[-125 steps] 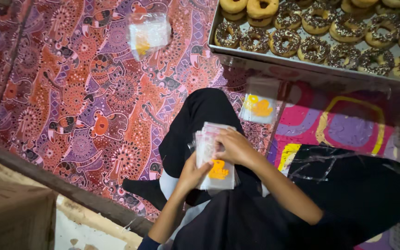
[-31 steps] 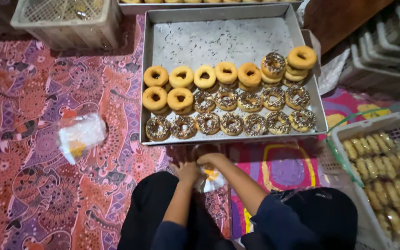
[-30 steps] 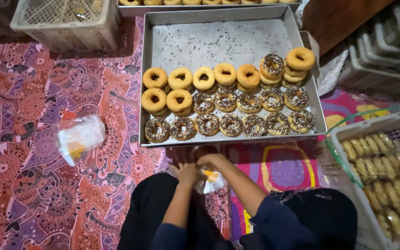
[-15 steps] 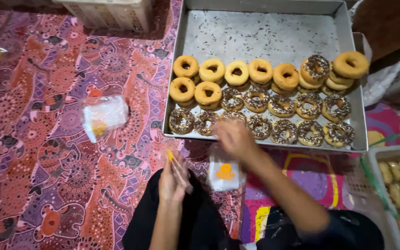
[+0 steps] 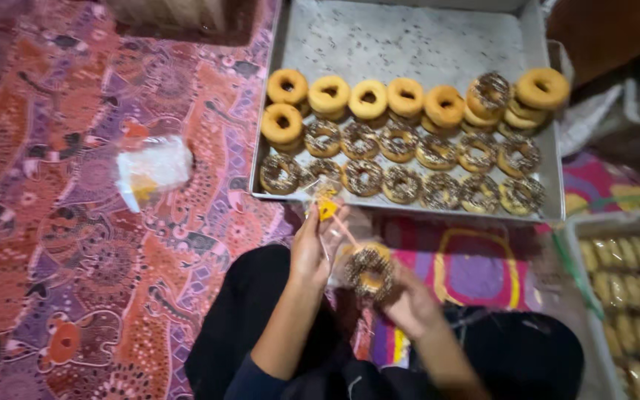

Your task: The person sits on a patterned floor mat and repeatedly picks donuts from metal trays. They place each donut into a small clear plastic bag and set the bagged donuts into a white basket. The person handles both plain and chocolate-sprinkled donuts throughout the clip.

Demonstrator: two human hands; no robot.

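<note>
Under everything lies a patterned mat [image 5: 75, 259] in purple and orange, and on it, straight ahead of the seated person, sits a big metal tray [image 5: 409, 37]; I place everything else from that tray. Its near half holds rows of doughnuts [image 5: 401, 141], plain golden ones behind and sprinkled ones in front, with a few stacked at the right end, while the far half is bare metal. Right of the tray's near corner stands a pale crate [image 5: 631, 296] filled with long golden pastries. Left of the tray, apart from it, lies a small stack of clear bags [image 5: 153, 170] with an orange-yellow mark showing through. Just in front of the tray's near edge, the left hand [image 5: 311, 248] pinches the mouth of a clear bag [image 5: 335, 222] that carries a small yellow-orange printed patch near the top. The right hand [image 5: 409, 300] is curled around a sprinkled doughnut [image 5: 370, 272], fingers closed on its rim, right at the bag's opening. To my eye, bagging goes best if the left hand holds the mouth wide and taut while the doughnut slides in edge-first, topping kept off the plastic so the sprinkles do not smear.
</note>
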